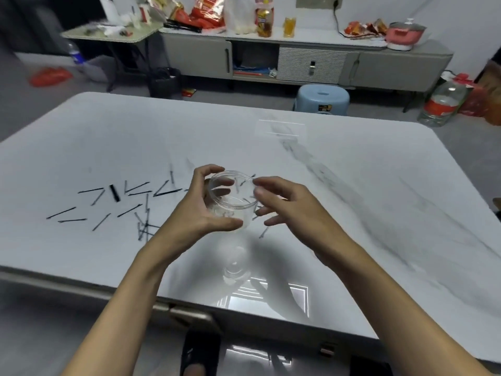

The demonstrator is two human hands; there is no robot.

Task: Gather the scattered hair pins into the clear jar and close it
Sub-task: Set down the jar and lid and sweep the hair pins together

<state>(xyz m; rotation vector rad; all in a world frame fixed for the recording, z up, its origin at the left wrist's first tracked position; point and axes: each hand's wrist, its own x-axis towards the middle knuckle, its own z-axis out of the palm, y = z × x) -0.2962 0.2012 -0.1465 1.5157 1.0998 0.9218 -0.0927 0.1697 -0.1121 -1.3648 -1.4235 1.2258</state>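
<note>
Surface: white marble-look table [352,213] with grey veins, glossy, reflecting the hands near its front edge.
Background: long grey cabinet [401,63] along the wall with snack bags and a pink pot [404,35] on top; a blue stool [321,99] on the floor behind the table; a large plastic bottle [442,104] at the right.
Clear jar: the clear jar [232,200] is held above the table, near its middle, with the mouth open and tilted a little toward the camera; no lid is on it.
Left hand: the left hand [202,207] is curled around the left side of the jar, thumb under and in front, fingers behind the rim; it holds the jar.
Right hand: the right hand [284,202] is just beside the right side of the jar, fingers half open; thumb and forefinger are at the rim, and I cannot tell if they pinch anything.
Hair pins: black hair pins [113,202] lie scattered on the table left of the jar; some more lie under and right of the hands.
Inside the jar: it looks empty, but blur makes this uncertain.
</note>
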